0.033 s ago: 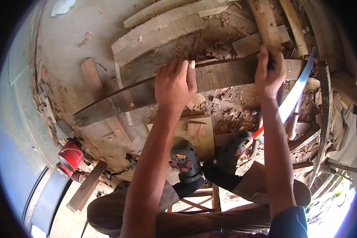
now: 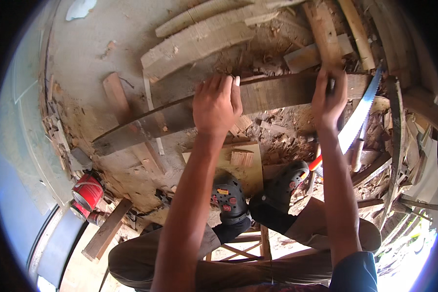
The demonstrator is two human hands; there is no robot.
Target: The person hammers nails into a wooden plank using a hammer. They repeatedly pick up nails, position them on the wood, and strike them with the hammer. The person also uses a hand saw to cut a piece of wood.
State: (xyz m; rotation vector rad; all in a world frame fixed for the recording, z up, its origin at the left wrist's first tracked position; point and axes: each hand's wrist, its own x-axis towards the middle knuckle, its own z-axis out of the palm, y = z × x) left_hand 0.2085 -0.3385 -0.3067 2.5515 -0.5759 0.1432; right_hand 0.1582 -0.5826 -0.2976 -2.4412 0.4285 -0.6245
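Observation:
A long, dark, curved plank (image 2: 272, 95) lies crosswise in front of me, its left end tapering lower. My left hand (image 2: 214, 104) is closed over its middle, fingers curled across the far edge; something white covers one fingertip. Farther right, my right hand (image 2: 329, 100) is closed at the plank, with a dark object showing between thumb and fingers. Its kind is hidden by the hand and blur. Beside my right forearm rests a handsaw (image 2: 362, 114) with a bright blade and red-orange handle.
Pale curved boards (image 2: 199, 46) lie beyond the plank. Wood chips and offcuts litter the ground. My clog-clad feet (image 2: 228, 197) are just below the plank, near a flat yellowish board (image 2: 250, 168). Red cans (image 2: 87, 191) stand at left, a wood block (image 2: 107, 231) beside them.
My right hand has moved slightly down and nearer to me, and it is more blurred. The left hand keeps its grip on the plank. The whole view has shifted a little.

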